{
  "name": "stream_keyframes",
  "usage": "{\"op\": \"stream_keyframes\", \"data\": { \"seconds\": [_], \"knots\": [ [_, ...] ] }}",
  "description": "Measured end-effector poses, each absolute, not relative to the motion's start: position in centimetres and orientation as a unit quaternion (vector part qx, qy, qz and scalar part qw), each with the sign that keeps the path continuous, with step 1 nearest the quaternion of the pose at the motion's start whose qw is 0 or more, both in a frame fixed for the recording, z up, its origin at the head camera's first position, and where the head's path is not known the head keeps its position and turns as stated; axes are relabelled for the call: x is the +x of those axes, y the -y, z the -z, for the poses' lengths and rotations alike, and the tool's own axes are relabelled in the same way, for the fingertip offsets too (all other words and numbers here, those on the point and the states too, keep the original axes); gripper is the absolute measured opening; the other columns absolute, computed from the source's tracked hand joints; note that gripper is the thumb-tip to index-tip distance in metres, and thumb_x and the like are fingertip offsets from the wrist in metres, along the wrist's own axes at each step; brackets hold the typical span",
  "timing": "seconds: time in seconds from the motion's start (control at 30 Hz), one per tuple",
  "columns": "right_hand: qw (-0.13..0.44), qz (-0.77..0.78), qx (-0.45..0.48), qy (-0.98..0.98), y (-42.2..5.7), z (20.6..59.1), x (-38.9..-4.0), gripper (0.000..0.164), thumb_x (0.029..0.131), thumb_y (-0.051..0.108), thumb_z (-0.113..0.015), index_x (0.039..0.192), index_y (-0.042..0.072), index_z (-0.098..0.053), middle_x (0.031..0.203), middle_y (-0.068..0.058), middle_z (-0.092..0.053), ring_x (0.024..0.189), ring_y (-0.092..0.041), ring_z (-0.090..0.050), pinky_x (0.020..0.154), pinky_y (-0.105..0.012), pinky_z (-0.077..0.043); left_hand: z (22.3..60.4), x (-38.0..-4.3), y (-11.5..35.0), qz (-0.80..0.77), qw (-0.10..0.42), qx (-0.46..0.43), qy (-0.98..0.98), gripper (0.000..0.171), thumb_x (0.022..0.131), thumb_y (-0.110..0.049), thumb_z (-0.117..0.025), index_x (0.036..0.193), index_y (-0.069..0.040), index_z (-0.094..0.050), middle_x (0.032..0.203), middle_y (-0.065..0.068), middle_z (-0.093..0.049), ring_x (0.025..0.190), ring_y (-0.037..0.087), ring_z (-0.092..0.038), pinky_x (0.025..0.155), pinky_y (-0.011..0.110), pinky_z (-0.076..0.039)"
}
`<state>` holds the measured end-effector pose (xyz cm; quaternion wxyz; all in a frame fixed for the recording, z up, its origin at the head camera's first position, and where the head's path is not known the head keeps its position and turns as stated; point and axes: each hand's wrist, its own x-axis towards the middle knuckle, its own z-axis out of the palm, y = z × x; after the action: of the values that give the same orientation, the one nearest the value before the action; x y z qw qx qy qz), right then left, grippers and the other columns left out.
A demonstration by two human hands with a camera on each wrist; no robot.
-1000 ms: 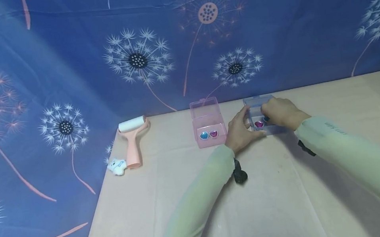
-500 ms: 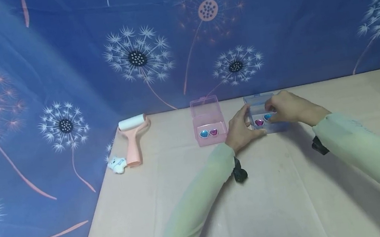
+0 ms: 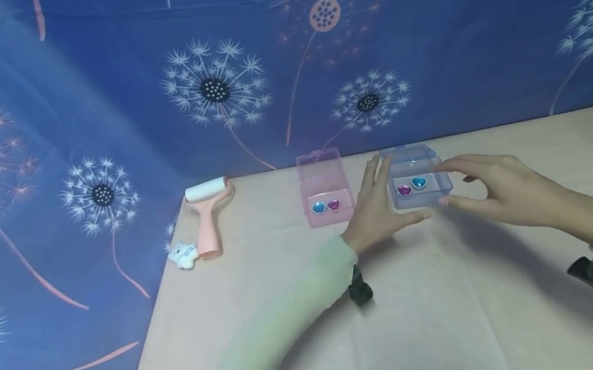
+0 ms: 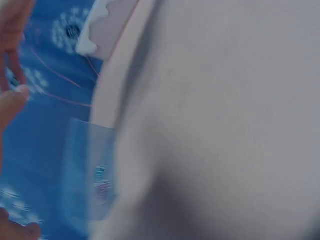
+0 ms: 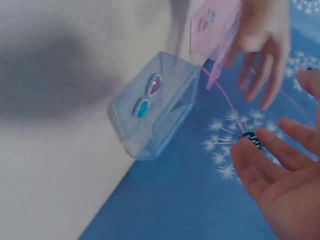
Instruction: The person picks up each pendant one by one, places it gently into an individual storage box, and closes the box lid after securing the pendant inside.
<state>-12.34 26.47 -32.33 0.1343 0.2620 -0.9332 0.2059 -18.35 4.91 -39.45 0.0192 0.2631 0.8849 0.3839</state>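
Note:
A translucent blue box (image 3: 433,198) stands with its lid up near the table's back edge. Inside lie a pink heart-shaped gem (image 3: 405,190) and a blue heart-shaped gem (image 3: 419,182), side by side, both with pale beaded rims. My left hand (image 3: 373,215) is spread at the box's left side, thumb stretched out in front of it. On the right side my right hand (image 3: 505,189) is open with fingers apart, fingertips close by the box wall. The right wrist view shows its palm (image 5: 285,185) with nothing in it.
Left of my left hand stands an open pink box (image 3: 315,220) with a blue gem (image 3: 319,207) and a pink gem (image 3: 334,204). A lint roller (image 3: 206,222) and a small white figure (image 3: 183,256) lie farther left. Patterned blue cloth (image 3: 272,88) hangs behind the table.
My right hand has let go of the blue gem in the blue box and drawn back to the right, its fingers spreading. My left hand has opened wider beside the box.

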Motion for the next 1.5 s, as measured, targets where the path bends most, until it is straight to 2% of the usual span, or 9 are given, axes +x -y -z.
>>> {"op": "stream_keyframes", "data": {
  "seconds": [0.1,0.23,0.43,0.63,0.77,0.9,1.1,1.3,1.5],
  "knots": [
    [0.164,-0.198,0.271,0.928,-26.9,31.7,-10.6,0.068,0.075,0.021,-0.082,0.137,0.015,-0.054,0.132,-0.013,-0.06,0.109,-0.034,-0.063,0.097,-0.037,-0.053,36.5,-17.2,-2.3,-0.323,0.016,0.324,-0.889,0.111,0.075,-0.059,-0.074,0.154,-0.037,-0.001,0.163,-0.01,0.011,0.151,0.012,0.009,0.122,0.051,-0.022],
    [0.169,-0.187,0.293,0.922,-27.1,31.2,-9.1,0.079,0.076,0.026,-0.08,0.145,0.016,-0.044,0.147,-0.015,-0.045,0.137,-0.034,-0.041,0.122,-0.027,-0.025,34.1,-16.4,1.6,-0.231,-0.003,0.4,-0.887,0.103,0.079,-0.064,-0.066,0.154,-0.038,0.0,0.161,-0.011,0.018,0.147,0.008,0.023,0.125,0.051,-0.009],
    [0.124,-0.165,0.324,0.923,-27.0,31.7,-8.4,0.091,0.075,0.035,-0.079,0.151,0.018,-0.033,0.16,-0.013,-0.022,0.151,-0.029,-0.009,0.12,-0.063,-0.013,33.3,-15.2,6.7,-0.096,-0.019,0.459,-0.883,0.1,0.08,-0.072,-0.058,0.156,-0.03,-0.008,0.163,-0.002,0.014,0.15,0.02,0.017,0.124,0.055,-0.006],
    [0.097,-0.137,0.338,0.926,-27.3,33.3,-9.1,0.095,0.078,0.042,-0.075,0.154,0.017,-0.023,0.164,-0.011,-0.007,0.151,-0.031,0.005,0.12,-0.064,0.001,34.3,-15.0,9.1,-0.044,-0.014,0.457,-0.888,0.098,0.081,-0.076,-0.051,0.156,-0.029,-0.01,0.164,-0.003,0.011,0.152,0.024,0.01,0.122,0.06,-0.009],
    [0.086,-0.127,0.339,0.928,-27.6,34.7,-10.3,0.095,0.079,0.042,-0.074,0.155,0.018,-0.022,0.164,-0.009,-0.005,0.151,-0.032,0.006,0.119,-0.067,0.001,35.3,-15.9,10.1,-0.057,-0.004,0.433,-0.899,0.096,0.082,-0.073,-0.053,0.156,-0.028,-0.011,0.164,0.0,0.007,0.152,0.026,0.007,0.12,0.063,-0.013],
    [0.077,-0.121,0.323,0.935,-28.1,36.1,-12.2,0.093,0.079,0.041,-0.075,0.154,0.019,-0.024,0.163,-0.011,-0.008,0.15,-0.036,0.003,0.111,-0.075,-0.014,36.8,-17.5,10.7,-0.087,0.016,0.395,-0.915,0.096,0.084,-0.069,-0.056,0.156,-0.026,-0.011,0.165,0.003,0.005,0.152,0.026,0.007,0.121,0.062,-0.013],
    [0.016,-0.157,0.26,0.953,-29.1,37.6,-15.5,0.089,0.084,0.04,-0.07,0.155,0.021,-0.02,0.16,-0.023,-0.013,0.145,-0.05,-0.007,0.096,-0.082,-0.022,39.7,-20.3,10.8,-0.22,0.061,0.297,-0.927,0.1,0.084,-0.053,-0.067,0.156,-0.015,-0.01,0.164,0.008,0.001,0.152,0.028,-0.002,0.122,0.057,-0.017],
    [-0.061,-0.264,0.128,0.954,-29.5,38.5,-19.2,0.072,0.1,0.044,-0.043,0.156,0.012,-0.011,0.154,-0.033,-0.02,0.134,-0.058,-0.027,0.101,-0.08,-0.023,41.9,-22.4,10.6,-0.366,0.048,0.188,-0.91,0.104,0.077,-0.037,-0.08,0.156,-0.015,-0.015,0.161,0.014,-0.02,0.148,0.031,-0.023,0.122,0.051,-0.021],
    [-0.088,-0.353,0.039,0.931,-29.1,39.6,-22.0,0.071,0.101,0.053,-0.019,0.156,0.009,-0.008,0.144,-0.035,-0.038,0.125,-0.053,-0.045,0.101,-0.071,-0.035,44.3,-23.5,10.4,-0.467,0.071,0.15,-0.868,0.109,0.072,-0.027,-0.086,0.155,-0.016,-0.017,0.159,0.009,-0.029,0.146,0.024,-0.03,0.122,0.037,-0.026]
  ]
}}
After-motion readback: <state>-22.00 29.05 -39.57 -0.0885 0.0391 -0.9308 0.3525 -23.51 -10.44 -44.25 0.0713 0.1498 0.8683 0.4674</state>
